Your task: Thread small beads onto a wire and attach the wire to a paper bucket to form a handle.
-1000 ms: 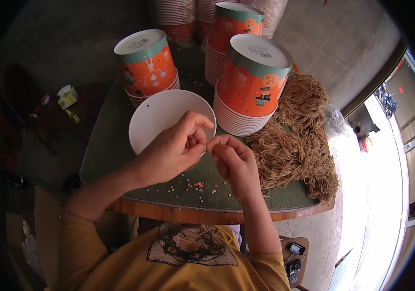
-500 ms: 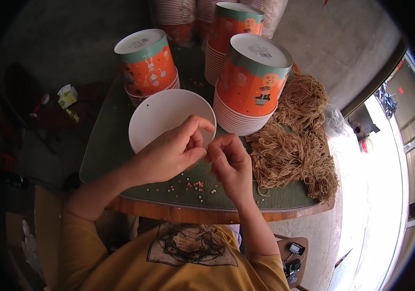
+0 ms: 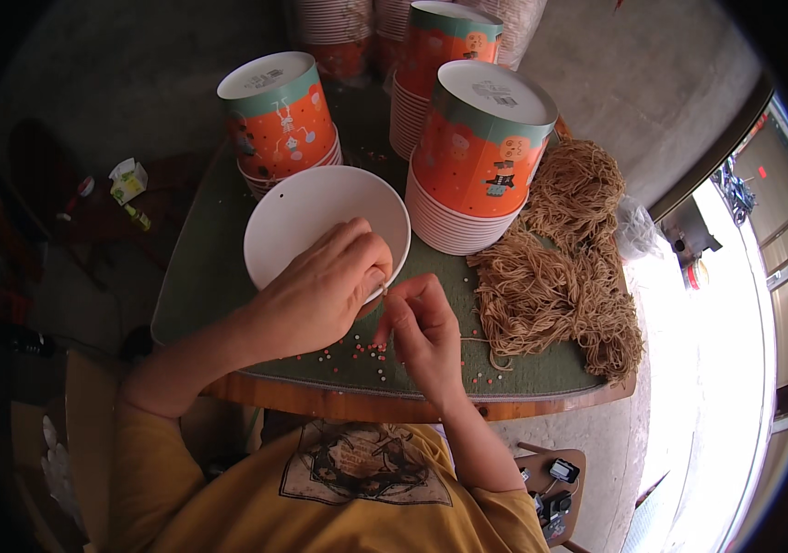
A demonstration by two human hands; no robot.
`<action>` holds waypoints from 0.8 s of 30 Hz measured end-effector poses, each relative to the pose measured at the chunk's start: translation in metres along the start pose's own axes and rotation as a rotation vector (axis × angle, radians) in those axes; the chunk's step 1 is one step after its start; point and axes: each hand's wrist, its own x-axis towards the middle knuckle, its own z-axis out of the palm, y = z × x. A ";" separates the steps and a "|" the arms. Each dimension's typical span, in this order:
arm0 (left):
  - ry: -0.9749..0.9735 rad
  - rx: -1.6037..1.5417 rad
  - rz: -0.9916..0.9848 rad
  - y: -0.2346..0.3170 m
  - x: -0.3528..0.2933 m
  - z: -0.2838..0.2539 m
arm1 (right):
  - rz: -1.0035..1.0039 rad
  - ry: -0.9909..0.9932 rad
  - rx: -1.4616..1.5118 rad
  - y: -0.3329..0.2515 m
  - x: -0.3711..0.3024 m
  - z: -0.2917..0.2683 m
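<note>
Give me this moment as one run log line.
left hand: at white bucket; right hand: close by; tan cord: at right; beads: scattered on table

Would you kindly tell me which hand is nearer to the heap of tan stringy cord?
Right: the right hand is just left of the heap of tan stringy cord; the left hand is farther left, at the rim of the round white bucket.

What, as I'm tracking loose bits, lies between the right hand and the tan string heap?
In the head view: green tabletop, with a few small beads and a thin strand.
</note>
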 end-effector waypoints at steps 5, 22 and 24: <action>-0.001 -0.095 -0.001 -0.002 0.000 0.002 | -0.089 0.025 -0.059 0.012 0.001 0.005; 0.149 0.451 0.384 -0.013 -0.001 0.011 | -0.004 0.092 0.140 0.021 -0.003 0.018; 0.144 0.502 0.391 -0.016 -0.002 0.009 | 0.151 0.054 0.377 0.018 -0.009 0.011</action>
